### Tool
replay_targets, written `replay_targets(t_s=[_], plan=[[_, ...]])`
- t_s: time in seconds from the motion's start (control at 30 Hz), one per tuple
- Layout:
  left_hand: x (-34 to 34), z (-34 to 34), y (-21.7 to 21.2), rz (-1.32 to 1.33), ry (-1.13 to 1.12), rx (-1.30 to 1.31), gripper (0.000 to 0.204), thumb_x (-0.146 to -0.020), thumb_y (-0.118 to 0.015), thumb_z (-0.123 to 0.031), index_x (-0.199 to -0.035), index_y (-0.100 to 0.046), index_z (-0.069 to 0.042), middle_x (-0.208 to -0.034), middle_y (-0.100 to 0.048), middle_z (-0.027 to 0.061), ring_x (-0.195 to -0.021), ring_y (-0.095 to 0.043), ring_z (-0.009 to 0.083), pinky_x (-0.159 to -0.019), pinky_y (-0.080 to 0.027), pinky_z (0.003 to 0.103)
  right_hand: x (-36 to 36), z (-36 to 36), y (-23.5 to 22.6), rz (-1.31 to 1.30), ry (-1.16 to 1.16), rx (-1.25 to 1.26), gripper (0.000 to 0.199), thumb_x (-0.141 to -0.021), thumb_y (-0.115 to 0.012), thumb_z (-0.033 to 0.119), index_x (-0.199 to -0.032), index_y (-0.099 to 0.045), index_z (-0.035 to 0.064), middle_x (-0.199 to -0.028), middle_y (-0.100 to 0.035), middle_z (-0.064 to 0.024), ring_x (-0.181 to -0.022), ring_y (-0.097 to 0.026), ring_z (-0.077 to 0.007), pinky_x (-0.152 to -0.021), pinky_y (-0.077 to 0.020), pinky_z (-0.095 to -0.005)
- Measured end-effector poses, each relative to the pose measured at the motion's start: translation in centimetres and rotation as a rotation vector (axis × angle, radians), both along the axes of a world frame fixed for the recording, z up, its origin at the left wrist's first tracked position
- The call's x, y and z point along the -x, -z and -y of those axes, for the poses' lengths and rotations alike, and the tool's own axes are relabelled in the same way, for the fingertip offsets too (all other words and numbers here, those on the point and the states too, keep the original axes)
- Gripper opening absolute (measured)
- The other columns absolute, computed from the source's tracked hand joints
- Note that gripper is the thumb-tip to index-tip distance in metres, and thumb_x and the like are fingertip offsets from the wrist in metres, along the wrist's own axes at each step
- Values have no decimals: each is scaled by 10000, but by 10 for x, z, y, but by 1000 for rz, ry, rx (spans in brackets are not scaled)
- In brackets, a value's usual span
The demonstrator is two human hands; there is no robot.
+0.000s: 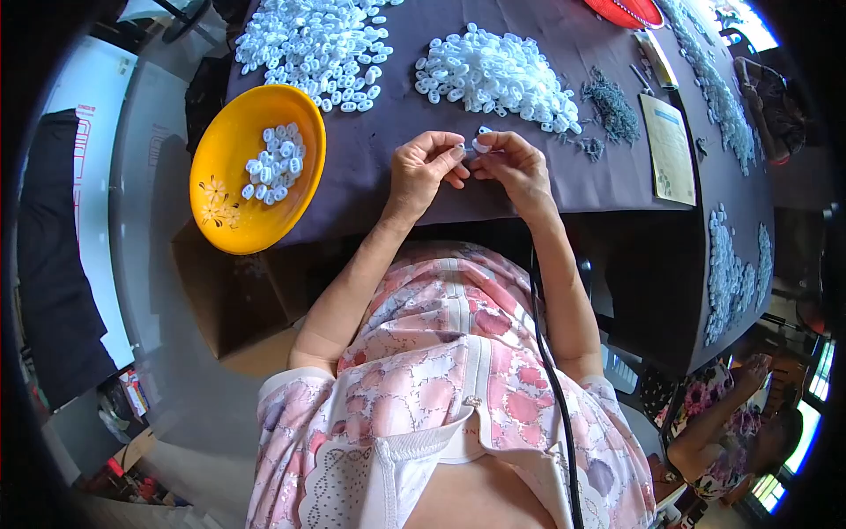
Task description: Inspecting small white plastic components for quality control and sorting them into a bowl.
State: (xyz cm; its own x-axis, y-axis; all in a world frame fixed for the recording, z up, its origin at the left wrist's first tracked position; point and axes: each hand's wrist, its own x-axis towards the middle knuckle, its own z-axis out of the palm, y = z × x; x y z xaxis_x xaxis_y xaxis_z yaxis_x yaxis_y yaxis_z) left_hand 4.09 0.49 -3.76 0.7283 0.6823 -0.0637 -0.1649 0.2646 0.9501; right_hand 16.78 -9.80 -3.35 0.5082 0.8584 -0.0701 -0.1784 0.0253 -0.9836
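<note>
My two hands meet over the near edge of a table with a dark purple-grey cloth [388,115]. In my right hand [520,172], thumb and fingers pinch a small white plastic piece [480,144]. My left hand [421,172] is closed in a pinch just left of it, fingertips almost touching the piece; what sits between them is too small to make out. Just beyond my hands lies a heap of white oval plastic pieces [493,75] with holes in them. Right of that heap is a loose pile of tiny dark grey parts [612,110].
A yellow bowl [216,167] with some white pieces overhangs the table's left edge. Another white heap [308,53] lies at the far left. A tan booklet [667,150] and a red basket [630,11] are on the right. Other people [723,423] sit at the right.
</note>
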Motion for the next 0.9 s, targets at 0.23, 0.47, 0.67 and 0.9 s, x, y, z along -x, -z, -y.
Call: replay_targets(t_s=[0.23, 0.47, 0.67, 0.9], plan=[[-1, 0, 0, -3, -22, -12, 139, -841, -609, -61, -958, -605, 14, -758, -622, 56, -609, -613, 113, -501, -507, 218, 6, 0, -10, -227, 32, 8, 185, -857, -559, 13, -1039, -582, -10, -871, -623, -52, -753, -635, -132, -620, -553, -251], [-2, 0, 2, 8, -34, -22, 149, -850, -598, -67, -968, -598, 24, -764, -621, 57, -605, -611, 111, -501, -505, 217, 10, -3, -6, -206, 39, 19, 220, -865, -556, 26, -1082, -573, -4, -880, -624, -56, -786, -628, -131, -626, -558, -248], [-4, 1, 2, 17, -60, -26, 138, -847, -594, -53, -956, -602, 30, -761, -623, 62, -595, -610, 107, -489, -509, 217, 12, -4, -5, -171, 73, -14, 228, -858, -577, 23, -1085, -575, 5, -854, -608, -41, -756, -610, -102, -605, -555, -236], [-5, 2, 3, -5, -85, -44, 124, -846, -594, -45, -942, -605, 33, -756, -625, 63, -596, -614, 106, -482, -517, 221, 14, -3, -3, -137, 101, -14, 225, -844, -590, 10, -1070, -585, 8, -834, -602, -29, -719, -605, -91, -567, -557, -234]])
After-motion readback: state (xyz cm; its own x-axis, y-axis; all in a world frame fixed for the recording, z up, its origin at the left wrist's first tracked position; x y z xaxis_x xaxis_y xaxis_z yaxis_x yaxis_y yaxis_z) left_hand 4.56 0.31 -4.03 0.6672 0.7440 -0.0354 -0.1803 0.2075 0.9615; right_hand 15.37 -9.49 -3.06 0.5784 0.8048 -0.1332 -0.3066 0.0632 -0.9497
